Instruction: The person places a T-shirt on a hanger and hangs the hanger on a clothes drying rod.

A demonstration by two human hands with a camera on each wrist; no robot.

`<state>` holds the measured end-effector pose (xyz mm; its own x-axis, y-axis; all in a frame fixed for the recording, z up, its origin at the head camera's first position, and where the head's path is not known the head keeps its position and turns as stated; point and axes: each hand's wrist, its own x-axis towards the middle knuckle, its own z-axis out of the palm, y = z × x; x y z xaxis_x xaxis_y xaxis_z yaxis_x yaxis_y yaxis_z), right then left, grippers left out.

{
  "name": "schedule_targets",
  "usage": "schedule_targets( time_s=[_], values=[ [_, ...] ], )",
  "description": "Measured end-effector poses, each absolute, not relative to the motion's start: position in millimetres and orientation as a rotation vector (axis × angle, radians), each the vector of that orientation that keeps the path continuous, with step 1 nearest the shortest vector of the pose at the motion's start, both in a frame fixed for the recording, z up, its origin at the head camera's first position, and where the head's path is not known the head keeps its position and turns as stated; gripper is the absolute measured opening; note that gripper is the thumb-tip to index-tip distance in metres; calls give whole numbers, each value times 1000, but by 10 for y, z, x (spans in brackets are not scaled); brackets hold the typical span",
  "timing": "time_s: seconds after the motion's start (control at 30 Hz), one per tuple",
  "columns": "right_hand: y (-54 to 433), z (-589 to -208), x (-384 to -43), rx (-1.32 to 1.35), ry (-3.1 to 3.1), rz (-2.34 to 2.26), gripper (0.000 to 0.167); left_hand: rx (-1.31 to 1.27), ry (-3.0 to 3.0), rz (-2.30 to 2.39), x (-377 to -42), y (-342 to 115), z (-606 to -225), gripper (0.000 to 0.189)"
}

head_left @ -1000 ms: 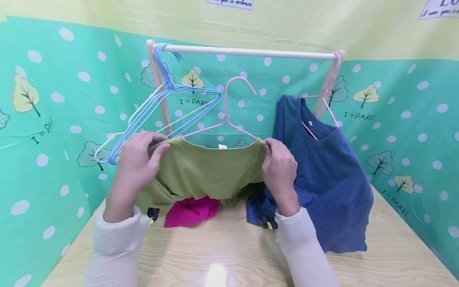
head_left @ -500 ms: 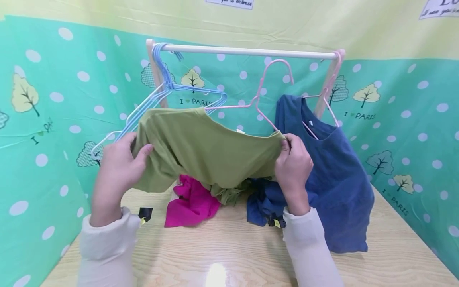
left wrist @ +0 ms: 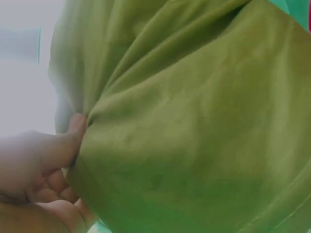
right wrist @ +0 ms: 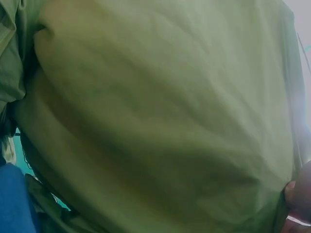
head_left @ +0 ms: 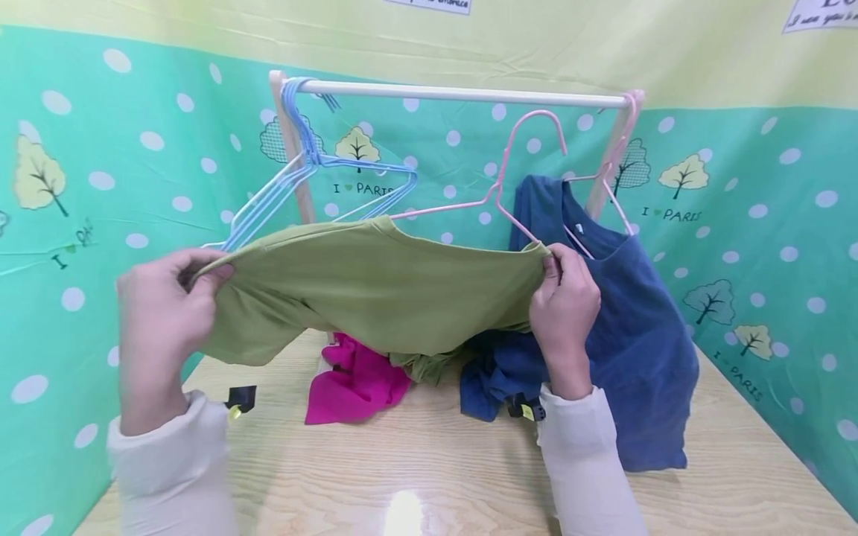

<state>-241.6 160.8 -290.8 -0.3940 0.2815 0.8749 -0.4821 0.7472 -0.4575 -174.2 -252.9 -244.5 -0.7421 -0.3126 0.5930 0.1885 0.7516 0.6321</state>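
An olive-green T-shirt (head_left: 389,286) is stretched between both hands above the table, with a pink hanger (head_left: 499,190) inside it and the hook sticking up out of the neckline. My left hand (head_left: 170,301) pinches the sleeve at the left; the left wrist view shows thumb and fingers (left wrist: 77,127) gathering the green cloth into folds. My right hand (head_left: 566,305) grips the shirt at the right end of its neckline, beside the hanger's right arm. In the right wrist view the green cloth fills most of the picture, and only part of the hand (right wrist: 299,194) shows at the right edge.
Behind stands a rack with a white rail (head_left: 456,94). Several blue and white hangers (head_left: 311,160) hang at its left end. A navy blue top (head_left: 630,335) hangs at the right on another pink hanger (head_left: 620,160). A magenta cloth (head_left: 355,387) lies on the wooden table (head_left: 335,476).
My left hand has slid outward along the shirt to the left, spreading the sleeve. My right hand has moved right and slightly up. The pink hanger has tilted and shifted right.
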Motion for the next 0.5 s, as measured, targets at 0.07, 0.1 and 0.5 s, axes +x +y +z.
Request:
schedule_targets(
  time_s=[0.07, 0.1, 0.5],
  values=[
    [1614, -2905, -2421, 161, -1797, 836, 18, 139, -2148, -955, -1718, -2557, -2426, 14],
    [1617, -2905, -2424, 161, -1796, 841, 18, 152, -2089, -978, -1711, -2563, -2418, 14],
    [1568, -2922, -2402, 173, -1849, 836, 21, -123, -2330, -756, -1692, -2491, -2427, 20]
  ],
)
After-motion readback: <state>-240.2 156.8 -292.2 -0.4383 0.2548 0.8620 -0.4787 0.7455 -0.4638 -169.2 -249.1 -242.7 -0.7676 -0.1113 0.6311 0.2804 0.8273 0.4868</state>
